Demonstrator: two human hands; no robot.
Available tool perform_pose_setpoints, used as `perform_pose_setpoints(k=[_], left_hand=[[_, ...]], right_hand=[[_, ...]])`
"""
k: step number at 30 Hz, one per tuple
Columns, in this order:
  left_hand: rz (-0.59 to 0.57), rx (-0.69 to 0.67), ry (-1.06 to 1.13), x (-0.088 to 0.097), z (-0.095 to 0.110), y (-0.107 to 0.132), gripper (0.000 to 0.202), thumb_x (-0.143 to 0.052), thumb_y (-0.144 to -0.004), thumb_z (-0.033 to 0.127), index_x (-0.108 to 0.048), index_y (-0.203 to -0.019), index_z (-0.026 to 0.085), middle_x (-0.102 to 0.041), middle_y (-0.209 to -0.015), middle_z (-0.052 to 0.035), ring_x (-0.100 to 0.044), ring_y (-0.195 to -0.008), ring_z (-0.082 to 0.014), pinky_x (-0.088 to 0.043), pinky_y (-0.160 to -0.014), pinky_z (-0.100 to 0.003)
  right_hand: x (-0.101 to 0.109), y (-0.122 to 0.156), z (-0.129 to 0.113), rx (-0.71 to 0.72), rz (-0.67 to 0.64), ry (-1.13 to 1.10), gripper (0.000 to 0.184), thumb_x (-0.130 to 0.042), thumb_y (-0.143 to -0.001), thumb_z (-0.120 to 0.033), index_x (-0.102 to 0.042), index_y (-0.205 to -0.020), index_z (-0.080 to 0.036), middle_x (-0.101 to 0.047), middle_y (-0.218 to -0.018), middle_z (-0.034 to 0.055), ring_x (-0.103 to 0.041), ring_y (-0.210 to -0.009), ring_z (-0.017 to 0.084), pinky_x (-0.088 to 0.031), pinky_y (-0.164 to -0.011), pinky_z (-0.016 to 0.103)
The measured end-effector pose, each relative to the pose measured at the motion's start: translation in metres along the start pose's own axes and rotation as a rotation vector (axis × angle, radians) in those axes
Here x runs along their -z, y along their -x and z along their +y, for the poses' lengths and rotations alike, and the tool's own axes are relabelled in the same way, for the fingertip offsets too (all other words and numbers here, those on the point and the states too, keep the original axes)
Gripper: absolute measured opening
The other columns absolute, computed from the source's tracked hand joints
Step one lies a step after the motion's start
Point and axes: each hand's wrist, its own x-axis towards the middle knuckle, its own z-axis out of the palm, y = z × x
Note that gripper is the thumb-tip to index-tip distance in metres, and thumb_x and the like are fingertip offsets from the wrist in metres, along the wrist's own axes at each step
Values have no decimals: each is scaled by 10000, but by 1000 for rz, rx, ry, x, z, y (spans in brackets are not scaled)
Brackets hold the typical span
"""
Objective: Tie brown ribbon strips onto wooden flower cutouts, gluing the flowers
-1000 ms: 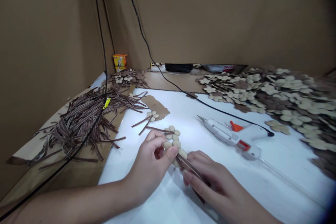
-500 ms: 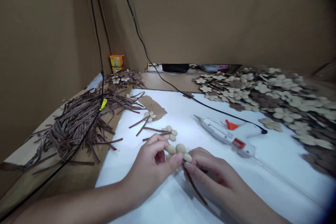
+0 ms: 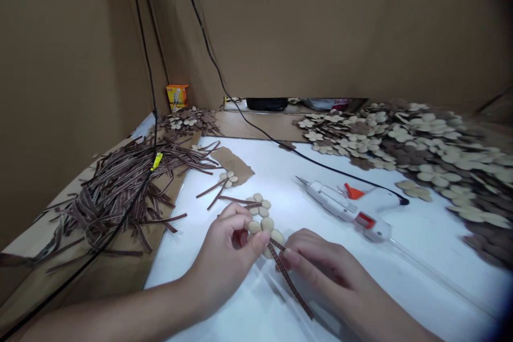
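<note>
My left hand (image 3: 229, 248) pinches a beige fabric flower (image 3: 267, 224) between thumb and fingers, the thumb pressing on its centre. Two brown ribbon ends come out from under that thumb. One ribbon (image 3: 292, 284) hangs free toward the front right. The other, a short ribbon end (image 3: 277, 245), runs to the fingertips of my right hand (image 3: 320, 264), which are closed on it. Just behind my left hand lies a flower with ribbon strips (image 3: 263, 207) on the white board. Farther back is another flower with two ribbon tails (image 3: 228, 177).
A hot glue gun (image 3: 348, 208) lies on the white board (image 3: 276, 165) at right. Heaped fabric flowers (image 3: 401, 139) fill the far right. At left is a pile of brown ribbon strips (image 3: 132, 181), crossed by a black cable (image 3: 140, 195). An orange box (image 3: 177, 96) stands behind.
The flower has shifted slightly left in my left hand. My right fingers have moved from the petal onto a ribbon end, now drawn away from the other ribbon.
</note>
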Motion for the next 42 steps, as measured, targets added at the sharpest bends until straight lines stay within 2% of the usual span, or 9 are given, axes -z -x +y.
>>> perform_pose_setpoints(k=[3, 7, 14, 19, 24, 27, 33, 42], left_hand=[[-5, -7, -1, 0, 0, 1, 303, -547, -798, 315, -406, -572, 172, -385, -776, -3, -410, -723, -132, -329, -625, -244], [-48, -29, -1, -1, 0, 3, 301, -539, -807, 318, -398, -584, 174, -386, -785, -7, -401, -733, -134, -336, -634, -241], [-75, -61, 2, 0, -1, 3, 242, -523, -821, 267, -432, -617, 173, -408, -812, -22, -428, -787, -150, -355, -681, -256], [-97, -34, 21, 1, 3, 2, 268, -545, -803, 262, -427, -583, 166, -402, -792, -16, -420, -748, -137, -349, -645, -242], [-113, -13, 43, 1, 1, 1, 257, -568, -787, 280, -459, -586, 162, -414, -792, -18, -428, -750, -141, -349, -644, -245], [-93, 0, 12, 2, -2, 1, 252, -568, -792, 309, -467, -609, 167, -435, -786, -18, -435, -754, -149, -345, -661, -257], [-120, 20, 12, 6, 2, 1, 312, -493, -839, 401, -510, -632, 168, -458, -722, -11, -433, -717, -150, -331, -660, -260], [-134, 82, 3, 8, 2, 2, 397, -426, -869, 436, -460, -584, 162, -473, -713, -13, -448, -722, -148, -318, -679, -250]], right_hand=[[-1, 0, 0, 19, 2, 33, 352, -439, -868, -394, -476, -583, -191, -483, -657, 12, -497, -686, 155, -408, -607, 255], [-3, 0, 1, 28, 1, -1, 424, -417, -863, -453, -393, -530, -193, -421, -587, -1, -458, -633, 146, -384, -556, 247], [-1, 1, 1, -48, -47, -82, 436, -413, -863, -498, -437, -560, -186, -436, -608, -3, -469, -611, 130, -380, -535, 231], [0, 0, 1, -34, -62, -53, 462, -409, -867, -498, -431, -529, -184, -456, -594, 6, -486, -630, 136, -391, -565, 232], [-2, 0, 3, -50, -15, -101, 426, -421, -858, -483, -403, -550, -190, -413, -549, -22, -427, -532, 109, -343, -503, 228], [-2, 1, 3, -98, -35, -188, 394, -415, -862, -477, -418, -591, -191, -398, -517, -41, -399, -488, 96, -315, -469, 221], [1, 1, 2, -131, -39, -278, 398, -444, -850, -479, -414, -587, -181, -358, -514, -58, -351, -457, 73, -272, -431, 204], [3, 1, 8, -139, -32, -313, 366, -455, -855, -448, -455, -617, -169, -355, -522, -60, -323, -466, 69, -225, -431, 204]])
